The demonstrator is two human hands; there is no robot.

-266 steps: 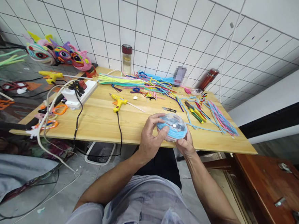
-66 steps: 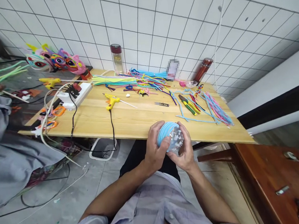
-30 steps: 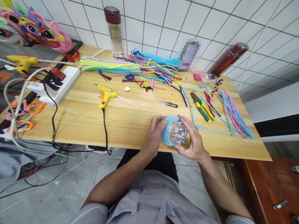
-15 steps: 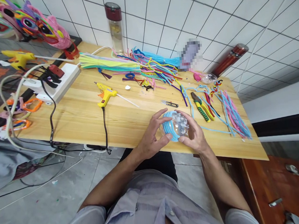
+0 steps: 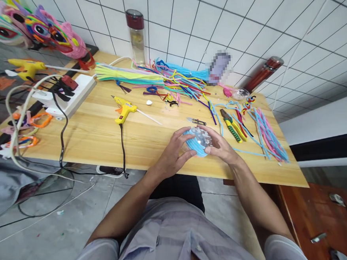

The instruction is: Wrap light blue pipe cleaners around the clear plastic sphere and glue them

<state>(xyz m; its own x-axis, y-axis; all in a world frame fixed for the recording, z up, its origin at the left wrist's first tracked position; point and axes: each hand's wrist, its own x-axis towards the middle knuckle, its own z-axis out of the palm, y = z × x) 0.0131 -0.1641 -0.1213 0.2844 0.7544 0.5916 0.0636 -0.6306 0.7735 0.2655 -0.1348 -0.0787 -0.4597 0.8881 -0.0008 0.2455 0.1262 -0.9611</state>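
Note:
Between both hands, over the front part of the table, is a clear plastic ball point(image 5: 203, 136) with light blue pipe cleaner point(image 5: 195, 146) wound around its left side. My left hand point(image 5: 176, 151) grips the wound side, thumb at the bottom and fingers over the top. My right hand point(image 5: 219, 145) closes on the clear side, its thumb at the lower edge. Whitish flecks show on or in the clear part. Just beyond the ball lie small thread snips point(image 5: 196, 121). Pliers with green and yellow handles point(image 5: 234, 127) rest to the right.
A yellow glue gun point(image 5: 126, 108) lies left of my hands, its cord hanging off the front edge. Pipe cleaners point(image 5: 131, 75) are heaped at the back, near a glass bottle point(image 5: 136, 37). A power strip point(image 5: 77, 95) sits left; a red flask point(image 5: 264, 74) stands back right.
The ball has tilted and turned in my hands, moving slightly left and up, so the blue winding now slants toward the lower left. Both hands keep hold of it.

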